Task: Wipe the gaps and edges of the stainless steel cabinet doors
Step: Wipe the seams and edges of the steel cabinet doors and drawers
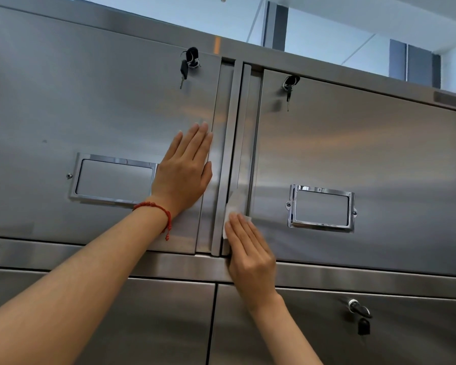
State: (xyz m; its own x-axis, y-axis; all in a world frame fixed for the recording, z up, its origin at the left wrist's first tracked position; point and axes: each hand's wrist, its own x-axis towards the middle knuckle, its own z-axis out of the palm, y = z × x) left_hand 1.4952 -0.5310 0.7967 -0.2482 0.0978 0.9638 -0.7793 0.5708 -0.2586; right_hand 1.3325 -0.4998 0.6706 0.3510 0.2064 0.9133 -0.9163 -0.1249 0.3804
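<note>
Two upper stainless steel cabinet doors face me, the left door (pixel 90 106) and the right door (pixel 366 154), with a vertical post and gap (pixel 237 127) between them. My left hand (pixel 186 167) lies flat with straight fingers on the left door's right edge; a red bracelet is on its wrist. My right hand (pixel 250 256) presses a white wipe (pixel 228 219) with straight fingers against the lower part of the post, near the doors' bottom edge. Most of the wipe is hidden under the fingers.
Keys hang from the lock of the left door (pixel 188 63) and the right door (pixel 288 86). Each door carries a chrome label holder, left (pixel 113 177) and right (pixel 321 208). Lower doors (pixel 327 333) sit below, one with a lock and key (pixel 359 312). Windows show above the cabinet.
</note>
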